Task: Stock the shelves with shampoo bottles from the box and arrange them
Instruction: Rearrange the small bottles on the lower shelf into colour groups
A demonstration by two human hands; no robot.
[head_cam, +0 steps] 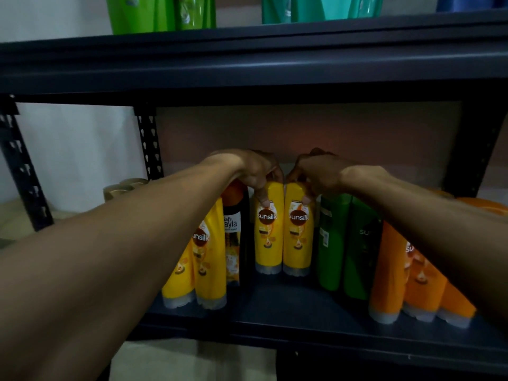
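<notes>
Head view: a dark metal rack fills the frame in dim light. Its upper shelf board (247, 59) runs across the top third and carries green refill pouches (162, 15) at upper left and teal pouches (321, 8) at upper centre. A perforated upright (20, 166) stands at the left edge against a pale wall (71, 138). A strip of pale floor (192, 358) shows at bottom centre.

On the lower shelf board (288, 303), at mid-frame, two yellow Sunsilk bottles stand cap-down and touch side by side. The left hand (255, 171) curls over the top of the left Sunsilk bottle (268, 235), thumb pressed on its front. The right hand (316, 171) grips the top of the right Sunsilk bottle (298, 237) the same way.

Left of them stand a dark Safi Shayla bottle (233, 232) and two more yellow bottles (206, 265). To the right are green bottles (349, 243), then orange bottles (406, 273) at lower right. What look like gold caps (123, 188) sit at middle left, too dim to identify.
</notes>
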